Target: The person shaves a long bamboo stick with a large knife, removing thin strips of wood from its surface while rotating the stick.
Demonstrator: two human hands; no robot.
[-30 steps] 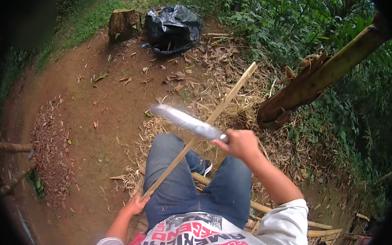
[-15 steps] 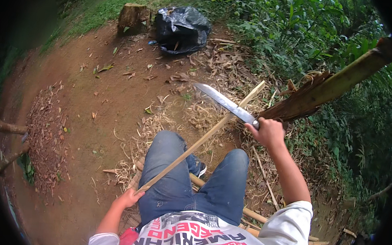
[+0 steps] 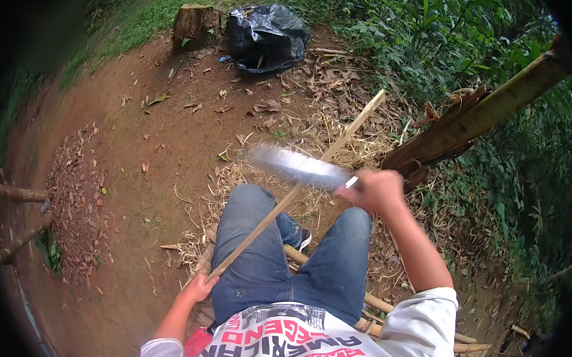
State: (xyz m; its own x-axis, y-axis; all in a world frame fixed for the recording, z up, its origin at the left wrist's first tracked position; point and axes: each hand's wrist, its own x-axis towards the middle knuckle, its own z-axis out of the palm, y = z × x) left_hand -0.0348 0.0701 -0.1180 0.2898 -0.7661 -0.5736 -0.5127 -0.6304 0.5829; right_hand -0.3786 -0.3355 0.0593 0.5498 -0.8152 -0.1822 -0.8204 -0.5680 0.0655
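Observation:
Beside my left thigh, my left hand is closed around the near end of a long pale strip of wood, perhaps bamboo. The strip slants up across my left thigh, its far end past my knees. My right hand grips the handle of a machete. Its broad blade, smeared by motion, points left and crosses the strip beyond my knees. Whether the edge touches the strip I cannot tell.
A banana-like trunk leans in from the right. Farther off stand a black plastic bag and a tree stump. Curly shavings litter the soil around my feet. Bamboo poles lie beneath me, and branches jut in at left.
My right hand and the machete have moved nearer to me along the strip, the blade now blurred. The strip's far end sits slightly higher in view; my left hand keeps its hold.

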